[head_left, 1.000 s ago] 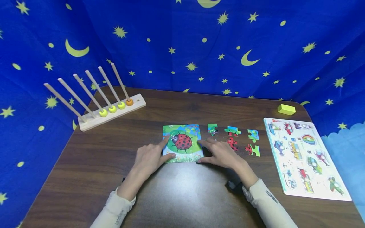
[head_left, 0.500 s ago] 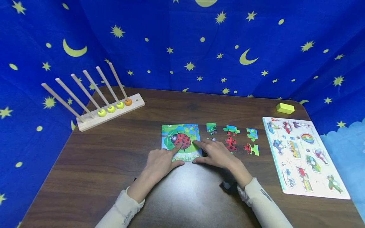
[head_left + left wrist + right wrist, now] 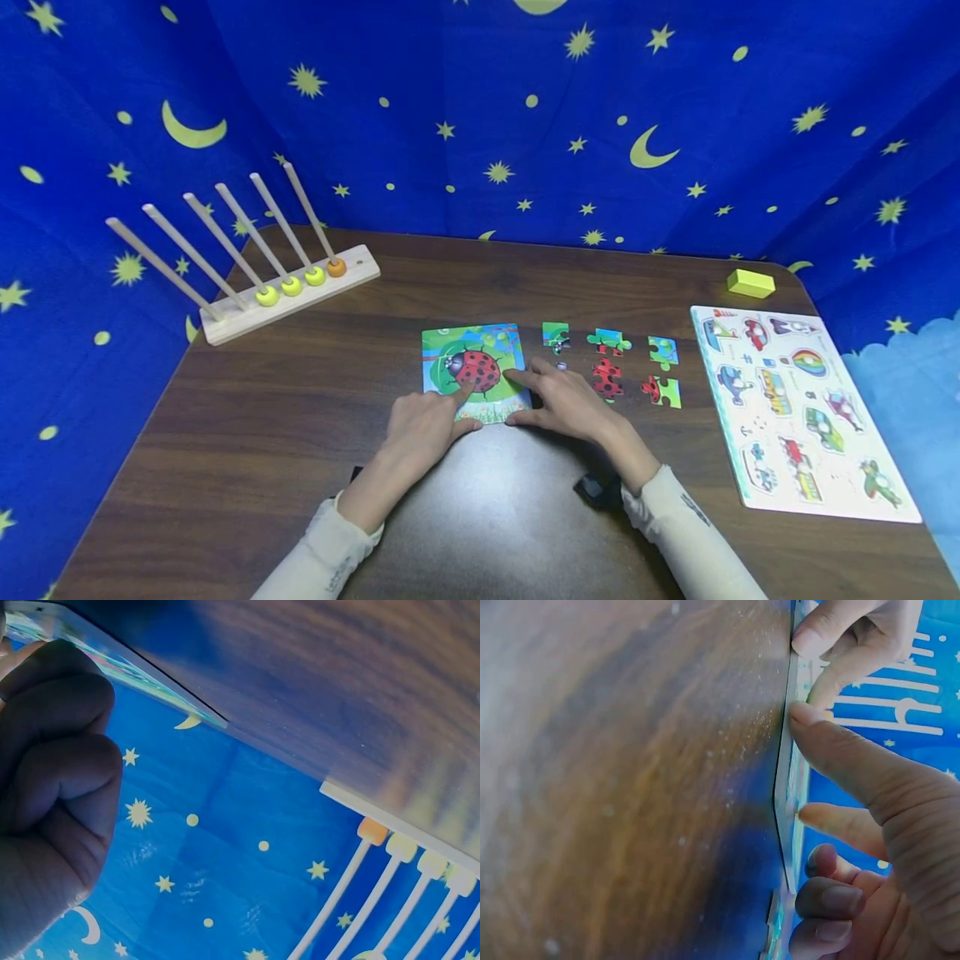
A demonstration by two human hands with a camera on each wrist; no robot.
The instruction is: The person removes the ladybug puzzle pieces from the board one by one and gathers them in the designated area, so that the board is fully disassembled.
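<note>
A square ladybug puzzle board lies flat on the table between both hands. My left hand touches the lower part of the ladybug with its index fingertip, and its thumb lies at the near edge. Its other fingers are folded in, as the left wrist view shows. My right hand has its index fingertip on the right side of the picture and its thumb at the near right edge. In the right wrist view the board appears edge-on, with the right thumb against its rim.
Several loose jigsaw pieces lie right of the board, one partly hidden by the right hand. A wooden peg stand with yellow and orange beads is at back left. At right lie a vehicle puzzle board and a yellow block.
My left hand has moved rightward from the board's left edge to the lower part of the ladybug. My right index fingertip has come further onto the picture. The board has turned slightly.
</note>
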